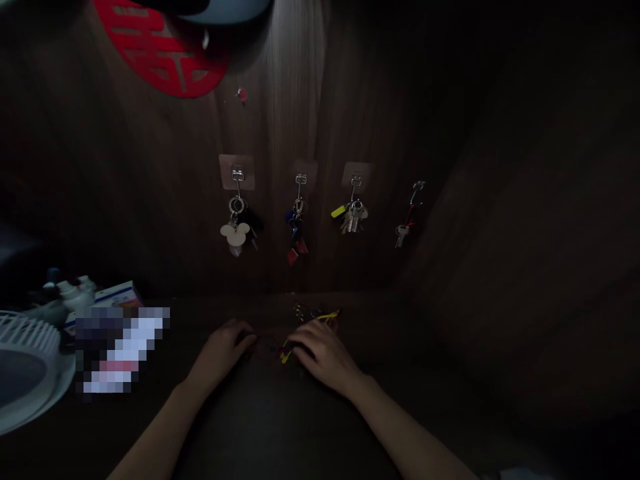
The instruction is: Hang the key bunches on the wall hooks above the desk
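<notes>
Cord (329, 316), thin and yellow, lay by the bent right hand (321, 348), maybe for easy reach; left hand (226, 348) bent too, any pinch too dark to tell.

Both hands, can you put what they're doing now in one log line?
left hand: at dark surface, grip unclear | right hand: at yellow cord-like item, grip unclear | behind: keys on hooks | light: dim

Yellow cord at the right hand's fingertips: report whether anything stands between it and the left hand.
Yes, low clutter: small, dim reddish items, too dark to identify, lie between the left hand and the yellow cord. The right hand is on the cord's other side.
</notes>
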{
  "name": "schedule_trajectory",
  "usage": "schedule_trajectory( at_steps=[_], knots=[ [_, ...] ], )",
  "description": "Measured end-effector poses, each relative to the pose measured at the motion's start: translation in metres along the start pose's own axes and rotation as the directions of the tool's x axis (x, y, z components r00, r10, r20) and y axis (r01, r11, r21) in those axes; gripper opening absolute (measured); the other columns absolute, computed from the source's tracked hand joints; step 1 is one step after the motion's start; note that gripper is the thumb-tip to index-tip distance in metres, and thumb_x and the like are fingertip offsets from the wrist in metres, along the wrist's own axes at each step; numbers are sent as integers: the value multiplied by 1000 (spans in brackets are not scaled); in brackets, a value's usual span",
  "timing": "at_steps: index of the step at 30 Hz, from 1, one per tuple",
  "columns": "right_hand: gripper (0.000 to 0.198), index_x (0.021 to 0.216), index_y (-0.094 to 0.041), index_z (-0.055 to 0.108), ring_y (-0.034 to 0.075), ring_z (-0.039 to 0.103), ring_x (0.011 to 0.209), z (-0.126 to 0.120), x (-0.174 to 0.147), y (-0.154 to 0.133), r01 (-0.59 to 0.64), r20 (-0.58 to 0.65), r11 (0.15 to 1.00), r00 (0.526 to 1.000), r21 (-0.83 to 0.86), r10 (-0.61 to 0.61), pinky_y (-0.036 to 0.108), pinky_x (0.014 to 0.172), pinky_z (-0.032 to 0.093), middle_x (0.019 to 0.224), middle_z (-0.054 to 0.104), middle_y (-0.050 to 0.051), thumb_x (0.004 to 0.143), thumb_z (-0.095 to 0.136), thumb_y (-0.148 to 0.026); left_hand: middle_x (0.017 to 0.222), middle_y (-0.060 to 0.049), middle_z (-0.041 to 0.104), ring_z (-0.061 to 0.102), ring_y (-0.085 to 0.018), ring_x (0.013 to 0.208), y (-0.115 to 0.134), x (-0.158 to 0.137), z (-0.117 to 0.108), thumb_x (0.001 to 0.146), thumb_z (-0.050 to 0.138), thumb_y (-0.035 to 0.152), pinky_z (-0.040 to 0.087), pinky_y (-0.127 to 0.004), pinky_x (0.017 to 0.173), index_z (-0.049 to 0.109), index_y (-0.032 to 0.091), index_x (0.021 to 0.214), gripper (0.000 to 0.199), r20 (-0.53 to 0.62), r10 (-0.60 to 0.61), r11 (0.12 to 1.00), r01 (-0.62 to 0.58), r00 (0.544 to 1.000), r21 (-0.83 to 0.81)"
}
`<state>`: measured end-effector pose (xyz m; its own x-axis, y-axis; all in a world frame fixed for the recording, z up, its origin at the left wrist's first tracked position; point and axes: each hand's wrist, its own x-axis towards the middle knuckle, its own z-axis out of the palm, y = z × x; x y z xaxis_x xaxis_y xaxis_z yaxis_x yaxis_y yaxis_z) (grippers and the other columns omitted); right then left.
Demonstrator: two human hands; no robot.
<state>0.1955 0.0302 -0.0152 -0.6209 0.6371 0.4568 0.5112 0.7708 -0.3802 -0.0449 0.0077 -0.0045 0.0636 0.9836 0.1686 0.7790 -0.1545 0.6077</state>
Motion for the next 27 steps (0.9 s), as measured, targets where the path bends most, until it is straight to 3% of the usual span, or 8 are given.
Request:
schedule_trajectory(
  at_steps=[3, 5, 11, 15, 17, 20, 22, 27],
  knots=[
    [32, 116, -25, 58, 21, 50, 108, 7, 4, -14, 81, 155, 996, 985, -49, -73, 38, 94, 38, 114, 60, 5, 85, 59, -32, 89, -3, 68, 64, -21, 85, -2, 1, 0, 81, 49, 26, 46, -30, 79, 67, 23, 80, 18, -6, 14, 999, -14, 1000, -38],
    [24, 110, -24, 60, 20, 50, 109, 12, 6, -17, 89, 183, 994, 980, -61, -76, 37, 94, 38, 112, 61, 5, 87, 57, -31, 89, -3, 69, 63, -21, 85, -3, 1, 0, 81, 50, 26, 46, -30, 79, 67, 24, 81, 18, 14, 32, 996, -31, 999, -82],
    [9, 88, -20, 58, 21, 51, 104, 13, 8, -18, 167, 130, 985, 978, -39, -160, 38, 89, 38, 107, 62, 7, 89, 50, -20, 87, -2, 69, 63, -20, 84, 1, 0, 0, 85, 49, 30, 45, -28, 79, 67, 23, 87, 19, 54, 76, 979, -64, 996, -193],
    [11, 85, -20, 53, 18, 57, 83, 9, 7, -20, -2, -1, 990, 1000, 142, 2, 34, 79, 41, 84, 64, 4, 90, 44, -22, 93, -3, 67, 60, -20, 90, 8, -4, 1, 89, 45, 36, 43, -29, 83, 69, 23, 89, 27, 105, 172, 968, -149, 979, -201],
    [13, 84, -21, 49, 16, 59, 74, 9, 7, -19, -118, -39, 927, 989, 356, 141, 32, 75, 43, 74, 63, 1, 92, 40, -27, 102, -4, 64, 56, -22, 98, 12, -7, 5, 84, 55, 41, 41, -32, 88, 70, 25, 93, 24, 146, 255, 956, -226, 956, -187],
    [20, 83, -23, 44, 14, 61, 61, 9, 8, -16, -220, -5, 712, 954, 667, 300, 28, 64, 46, 66, 64, -2, 93, 38, -40, 109, -4, 62, 52, -25, 102, 18, -7, 14, 70, 72, 39, 38, -35, 91, 69, 29, 99, 31, 169, 346, 932, -317, 923, -173],
    [26, 82, -23, 42, 14, 62, 56, 8, 10, -14, -241, 10, 602, 932, 761, 362, 26, 55, 45, 66, 65, -1, 90, 41, -48, 100, -4, 65, 54, -23, 96, 23, -6, 19, 75, 68, 33, 38, -34, 88, 70, 27, 93, 19, 158, 368, 924, -340, 916, -176],
    [30, 86, -22, 46, 16, 66, 62, 2, 13, -8, -236, -40, 518, 884, 822, 465, 26, 54, 47, 78, 69, 3, 85, 48, -52, 80, -1, 66, 57, -19, 81, 34, -4, 22, 83, 57, 35, 42, -29, 78, 67, 22, 79, 17, 117, 222, 912, -163, 968, -375]
  ],
)
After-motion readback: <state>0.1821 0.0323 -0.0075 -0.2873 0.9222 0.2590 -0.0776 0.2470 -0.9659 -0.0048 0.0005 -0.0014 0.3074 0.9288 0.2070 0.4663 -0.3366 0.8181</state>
